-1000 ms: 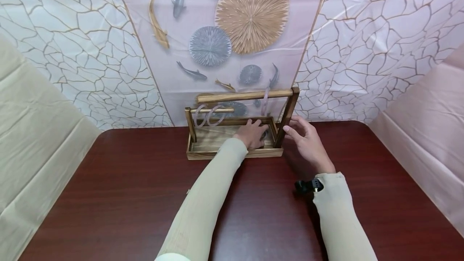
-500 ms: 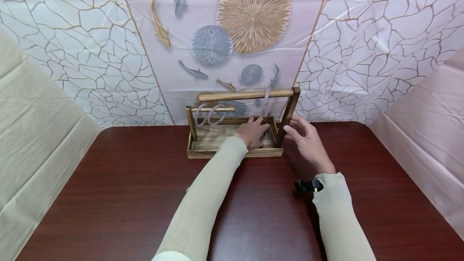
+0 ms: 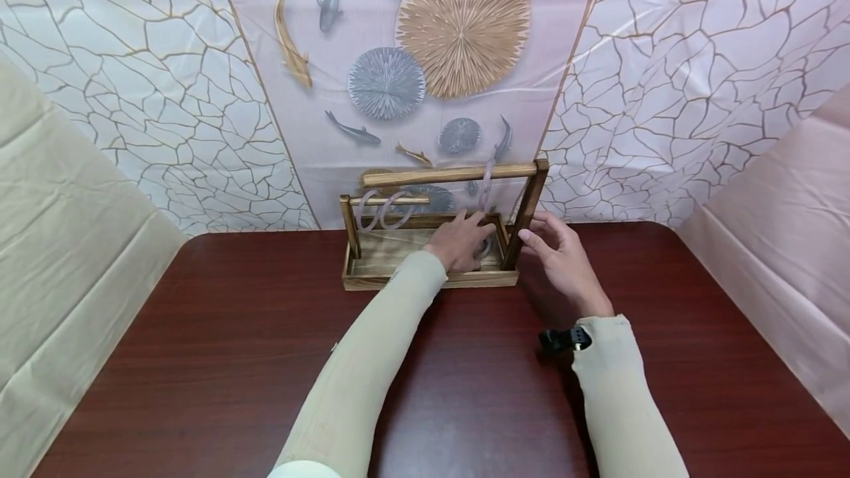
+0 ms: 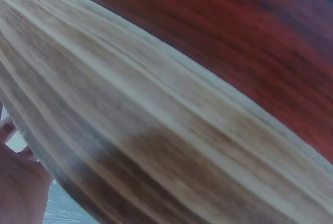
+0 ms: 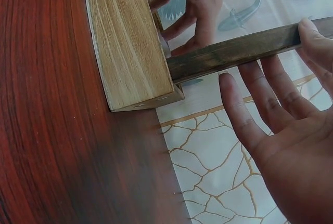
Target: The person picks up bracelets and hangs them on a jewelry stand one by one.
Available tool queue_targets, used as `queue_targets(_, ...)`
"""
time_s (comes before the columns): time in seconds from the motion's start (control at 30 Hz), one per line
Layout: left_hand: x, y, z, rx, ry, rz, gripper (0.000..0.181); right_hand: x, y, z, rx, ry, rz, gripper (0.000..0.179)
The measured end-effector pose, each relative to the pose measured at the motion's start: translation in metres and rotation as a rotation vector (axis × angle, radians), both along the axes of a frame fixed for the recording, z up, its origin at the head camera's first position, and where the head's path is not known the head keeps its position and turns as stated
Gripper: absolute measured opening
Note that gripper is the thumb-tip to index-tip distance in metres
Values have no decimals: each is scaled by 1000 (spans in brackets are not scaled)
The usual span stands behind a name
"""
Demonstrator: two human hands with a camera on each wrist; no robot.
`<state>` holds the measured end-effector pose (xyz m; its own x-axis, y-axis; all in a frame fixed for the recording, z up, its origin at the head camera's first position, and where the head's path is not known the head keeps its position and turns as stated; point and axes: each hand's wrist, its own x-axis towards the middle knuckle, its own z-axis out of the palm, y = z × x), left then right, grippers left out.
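A wooden bangle stand (image 3: 432, 282) with a tray base stands at the back of the table. My left hand (image 3: 458, 240) reaches into the tray's right part, fingers spread and bent downward. Beside its fingers lies a round bangle (image 3: 487, 247), partly covered by the hand. In the right wrist view the left hand's fingers (image 5: 190, 26) hang loosely behind the tray wall. My right hand (image 3: 558, 257) holds the dark right upright (image 5: 234, 50), thumb on one side and fingers on the other. The left wrist view mostly shows the tray's wooden wall (image 4: 156, 115).
Two pale bangles, a left one (image 3: 367, 212) and a right one (image 3: 396, 211), hang on the lower bar (image 3: 418, 201). Another bangle (image 3: 487, 184) hangs on the upper bar (image 3: 451, 174). A patterned cloth (image 3: 385, 83) hangs close behind the stand.
My left hand has shifted slightly left inside the tray, showing more of the bangle lying there. The right hand stays at the upright.
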<state>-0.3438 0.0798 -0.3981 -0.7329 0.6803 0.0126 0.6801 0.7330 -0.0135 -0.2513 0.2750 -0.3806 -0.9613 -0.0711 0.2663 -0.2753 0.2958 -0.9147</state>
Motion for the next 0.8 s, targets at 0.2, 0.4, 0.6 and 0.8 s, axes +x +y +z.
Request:
queue_targets(0.2, 1, -6, 1, 42, 59, -33, 67, -1, 0, 0, 3, 6, -6, 43)
queue_targets(0.4, 3, -10, 1, 108, 98, -61, 59, 0, -1, 1, 3, 0, -3, 44)
queue_targets(0.6, 5, -14, 4, 120, 134, -76, 63, 1, -2, 2, -2, 0, 2, 44)
queue_targets(0.8, 9, -17, 9, 154, 115, -71, 63, 1, -1, 1, 13, -6, 0, 45)
